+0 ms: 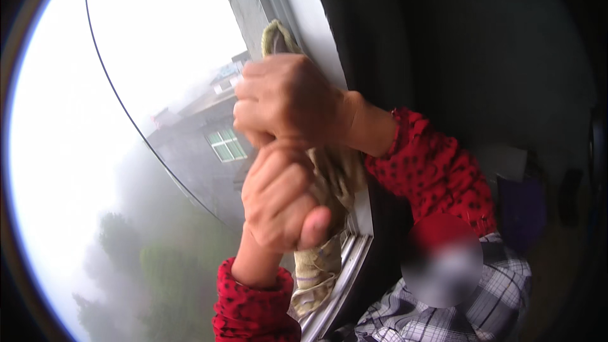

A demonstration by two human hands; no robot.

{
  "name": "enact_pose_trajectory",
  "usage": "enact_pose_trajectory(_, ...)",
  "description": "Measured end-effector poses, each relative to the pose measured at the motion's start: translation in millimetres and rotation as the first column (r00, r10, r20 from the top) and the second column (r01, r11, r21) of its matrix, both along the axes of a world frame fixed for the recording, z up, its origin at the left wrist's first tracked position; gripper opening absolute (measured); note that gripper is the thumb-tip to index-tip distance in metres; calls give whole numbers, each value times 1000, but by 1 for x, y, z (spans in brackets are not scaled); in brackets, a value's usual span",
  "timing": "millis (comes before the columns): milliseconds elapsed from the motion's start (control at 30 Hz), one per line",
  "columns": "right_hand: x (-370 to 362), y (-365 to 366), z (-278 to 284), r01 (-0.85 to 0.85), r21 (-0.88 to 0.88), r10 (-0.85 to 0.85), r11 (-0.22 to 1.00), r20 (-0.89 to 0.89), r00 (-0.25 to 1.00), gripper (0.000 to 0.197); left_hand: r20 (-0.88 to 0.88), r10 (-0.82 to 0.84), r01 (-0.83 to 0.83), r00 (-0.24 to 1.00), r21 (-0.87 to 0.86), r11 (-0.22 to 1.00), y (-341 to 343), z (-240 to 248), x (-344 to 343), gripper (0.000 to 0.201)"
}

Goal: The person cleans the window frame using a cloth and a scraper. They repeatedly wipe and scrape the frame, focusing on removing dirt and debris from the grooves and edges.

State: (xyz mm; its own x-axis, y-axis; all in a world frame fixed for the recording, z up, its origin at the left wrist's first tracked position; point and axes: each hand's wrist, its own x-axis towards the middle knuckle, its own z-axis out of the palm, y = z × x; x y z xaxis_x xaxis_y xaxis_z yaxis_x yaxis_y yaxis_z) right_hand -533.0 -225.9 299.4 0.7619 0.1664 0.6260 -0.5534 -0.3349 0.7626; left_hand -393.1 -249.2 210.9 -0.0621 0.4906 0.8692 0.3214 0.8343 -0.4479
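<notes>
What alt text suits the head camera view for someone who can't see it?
A curled right hand is above a curled left hand, both in front of beige cloth by a window frame; whether they grip it is hidden. Outside are misty trees and a grey building.

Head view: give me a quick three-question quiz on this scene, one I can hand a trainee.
1. True or false: the left hand and the right hand are both spread flat with straight fingers.
2. Which hand is higher in the picture? A) left; B) right; C) both level.
3. Fill in: the sleeves are ___ with dark spots.
Key: 1. False, the fingers are curled. 2. B. 3. red.
</notes>
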Motion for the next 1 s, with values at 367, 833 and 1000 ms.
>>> enact_pose_trajectory(367,-14,-36,74,47,-217,-51,975,-13,999,14,-240,268,-203,933,261,944,-13,47,-7,56)
enact_pose_trajectory(833,16,-25,40,250,-290,-242,924,62,968,13,24,-481,71,876,981,179,-5,42,31,37)
enact_pose_trajectory(1000,27,17,51,118,-248,-71,961,193,979,22,175,-221,-99,959,942,320,-26,93,79,30)
